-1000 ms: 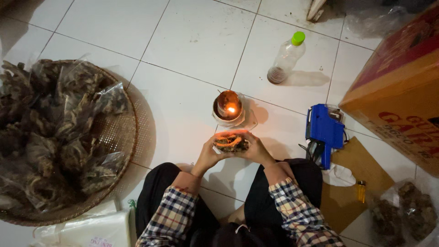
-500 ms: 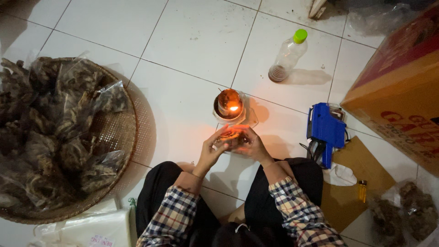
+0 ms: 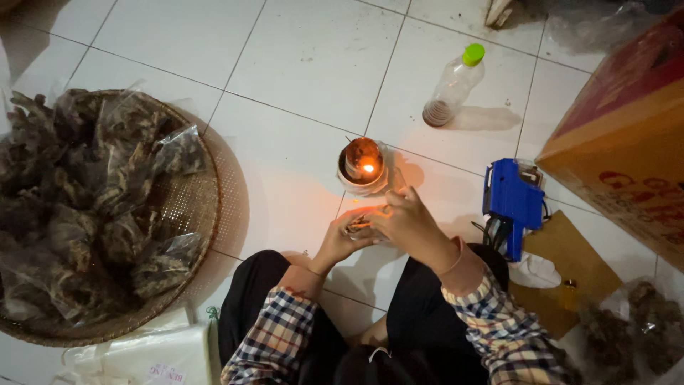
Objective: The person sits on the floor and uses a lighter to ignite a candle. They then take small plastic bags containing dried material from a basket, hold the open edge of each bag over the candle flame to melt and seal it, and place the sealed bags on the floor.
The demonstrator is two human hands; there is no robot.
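Observation:
I sit on a white tiled floor, and both hands hold a small clear plastic packet (image 3: 358, 224) of dark dried stuff just below a lit oil lamp (image 3: 363, 164). My left hand (image 3: 340, 239) pinches the packet from the left. My right hand (image 3: 405, 221) covers it from the right, fingers reaching toward the flame. The packet is mostly hidden by my fingers and glows orange in the lamplight.
A round woven tray (image 3: 196, 207) at the left holds several bags of dark dried goods. A plastic bottle (image 3: 452, 87) with a green cap lies behind the lamp. A blue hand-held labelling tool (image 3: 514, 199), a cardboard box (image 3: 620, 142) and another bag (image 3: 641, 328) are at the right.
My hands have carried the packet up and closer to the lamp's flame. My right hand now reaches further over it.

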